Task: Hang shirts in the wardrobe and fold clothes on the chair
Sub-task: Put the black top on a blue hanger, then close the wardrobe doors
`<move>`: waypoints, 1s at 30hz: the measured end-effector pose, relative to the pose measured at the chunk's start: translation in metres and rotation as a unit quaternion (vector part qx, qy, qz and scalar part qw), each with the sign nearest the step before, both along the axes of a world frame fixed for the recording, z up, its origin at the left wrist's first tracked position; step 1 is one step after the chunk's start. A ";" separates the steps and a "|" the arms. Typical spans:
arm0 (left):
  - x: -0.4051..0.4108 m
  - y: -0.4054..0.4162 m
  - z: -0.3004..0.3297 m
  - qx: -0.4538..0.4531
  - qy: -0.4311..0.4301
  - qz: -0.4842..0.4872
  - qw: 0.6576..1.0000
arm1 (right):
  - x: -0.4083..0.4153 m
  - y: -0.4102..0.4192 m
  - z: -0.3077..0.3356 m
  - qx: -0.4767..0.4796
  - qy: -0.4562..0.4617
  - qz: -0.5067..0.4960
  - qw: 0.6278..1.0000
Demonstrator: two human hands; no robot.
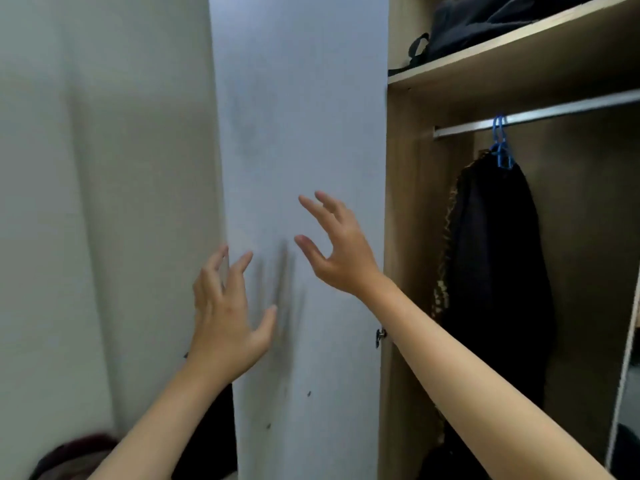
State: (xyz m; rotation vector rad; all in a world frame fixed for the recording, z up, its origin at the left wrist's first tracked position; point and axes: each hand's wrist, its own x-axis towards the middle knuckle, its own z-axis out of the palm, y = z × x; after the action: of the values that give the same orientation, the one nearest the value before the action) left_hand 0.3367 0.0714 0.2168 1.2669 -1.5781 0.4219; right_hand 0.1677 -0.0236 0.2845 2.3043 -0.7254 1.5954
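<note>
up against the white wardrobe door (301,133), both hands are raised with fingers spread and holding nothing — left hand (225,317) right by the door's outer edge, right hand (336,251) in front of its face, near the hinge side. can't tell if either is actually touching it. my guess is they're there to steady or swing the door so the wardrobe (408,237) is reachable. inside, a dark garment (498,271) hangs from a blue hanger (500,143) on the metal rail (554,112) — plenty of rail free for shirts. dark bag (485,22) up on the top shelf (502,64).
</note>
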 end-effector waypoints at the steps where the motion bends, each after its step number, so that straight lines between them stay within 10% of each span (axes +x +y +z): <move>1: 0.011 0.005 -0.006 0.026 0.010 -0.010 1.000 | 0.014 0.009 0.002 -0.025 0.022 0.002 0.999; 9: 0.046 0.018 -0.038 0.221 0.132 -0.180 0.949 | 0.084 0.029 0.028 -0.051 0.157 -0.087 0.982; 30: -0.113 0.059 -0.058 0.102 0.108 -0.310 0.939 | -0.112 0.110 0.025 -0.056 0.144 -0.106 0.982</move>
State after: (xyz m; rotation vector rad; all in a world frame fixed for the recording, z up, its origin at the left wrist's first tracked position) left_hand 0.2237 0.1302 0.1586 0.8571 -1.7548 -0.2772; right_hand 0.0558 0.0860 0.3094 2.2259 -0.7577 1.1487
